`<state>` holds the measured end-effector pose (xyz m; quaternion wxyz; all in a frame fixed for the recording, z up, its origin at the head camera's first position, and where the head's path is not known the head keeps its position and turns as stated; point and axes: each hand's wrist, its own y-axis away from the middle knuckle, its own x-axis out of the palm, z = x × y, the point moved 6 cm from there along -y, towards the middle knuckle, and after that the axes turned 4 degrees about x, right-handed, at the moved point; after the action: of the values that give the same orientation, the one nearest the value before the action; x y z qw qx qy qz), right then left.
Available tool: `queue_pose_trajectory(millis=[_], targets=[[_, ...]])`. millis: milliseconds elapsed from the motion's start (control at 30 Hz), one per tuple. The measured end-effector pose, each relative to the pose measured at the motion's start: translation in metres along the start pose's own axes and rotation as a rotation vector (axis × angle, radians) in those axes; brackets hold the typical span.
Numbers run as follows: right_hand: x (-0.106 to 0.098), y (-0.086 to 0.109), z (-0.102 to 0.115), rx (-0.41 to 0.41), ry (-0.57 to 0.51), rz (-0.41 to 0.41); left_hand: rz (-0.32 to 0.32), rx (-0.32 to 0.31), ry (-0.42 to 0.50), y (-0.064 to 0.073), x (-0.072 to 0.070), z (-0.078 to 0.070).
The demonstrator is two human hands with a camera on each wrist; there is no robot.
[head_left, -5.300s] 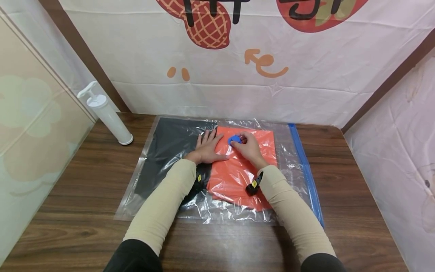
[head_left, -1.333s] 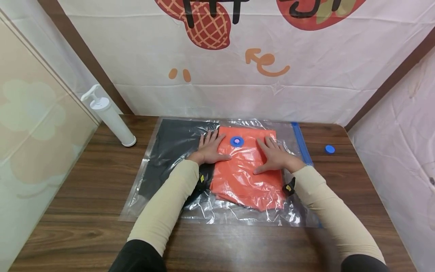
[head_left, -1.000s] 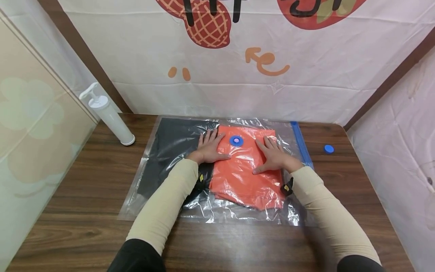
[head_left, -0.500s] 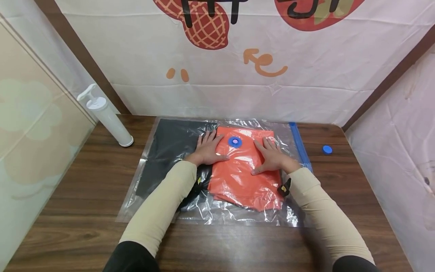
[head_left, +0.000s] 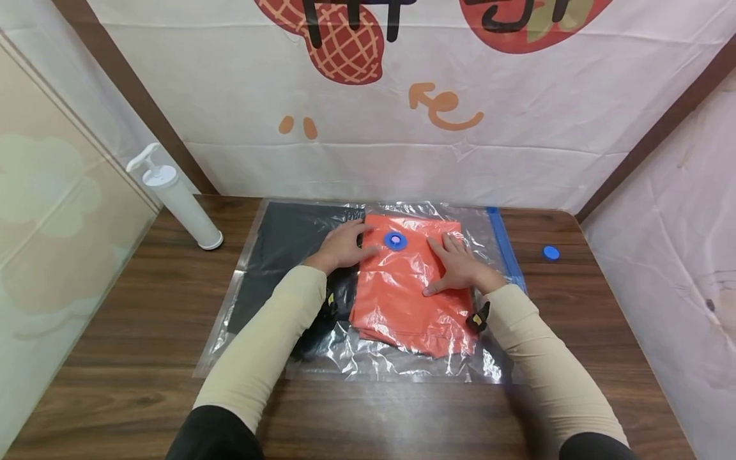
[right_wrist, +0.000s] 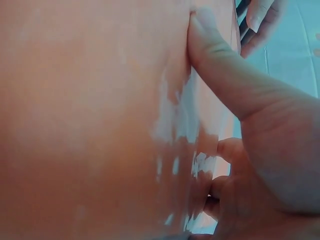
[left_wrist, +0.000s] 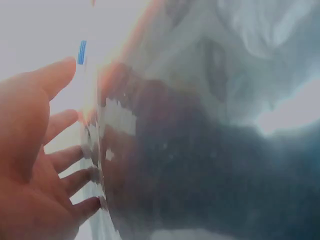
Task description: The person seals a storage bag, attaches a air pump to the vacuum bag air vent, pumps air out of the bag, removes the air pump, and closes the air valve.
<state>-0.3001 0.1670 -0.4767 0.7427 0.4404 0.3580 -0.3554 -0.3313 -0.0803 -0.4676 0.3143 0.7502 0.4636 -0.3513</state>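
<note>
A clear vacuum storage bag (head_left: 374, 369) lies flat on the wooden table, with folded black cloth (head_left: 293, 230) and folded orange cloth (head_left: 402, 313) inside. Its round blue valve (head_left: 395, 241) sits uncovered over the orange part. My left hand (head_left: 344, 247) is arched at the seam between the two cloths; in the left wrist view its fingers (left_wrist: 77, 181) are parted, tips right at the plastic. On the orange side, my right hand (head_left: 458, 265) rests spread on the bag, its thumb (right_wrist: 215, 47) against the film in the right wrist view. Neither hand holds anything.
At the back left stands a white hand pump (head_left: 183, 204) with a T-shaped handle. A blue cap (head_left: 551, 253) lies on the table (head_left: 575, 306) right of the bag's blue zip edge (head_left: 503, 239). Printed cloth panels wall the table at the back and both sides.
Earlier my right hand pinched the blue cap at the valve; the cap then appears on the table at right. Since half a second ago my left hand has lifted from flat to arched.
</note>
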Motion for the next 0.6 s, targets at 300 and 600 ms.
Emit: queue_pose_trajectory(millis=[300, 600], targets=[[0.000, 0.001, 0.003, 0.001, -0.014, 0.001, -0.130, 0.036, 0.160, 0.008, -0.012, 0.005], [-0.001, 0.003, 0.003, 0.001, -0.025, -0.006, -0.217, 0.069, 0.248, 0.025, -0.044, 0.017]])
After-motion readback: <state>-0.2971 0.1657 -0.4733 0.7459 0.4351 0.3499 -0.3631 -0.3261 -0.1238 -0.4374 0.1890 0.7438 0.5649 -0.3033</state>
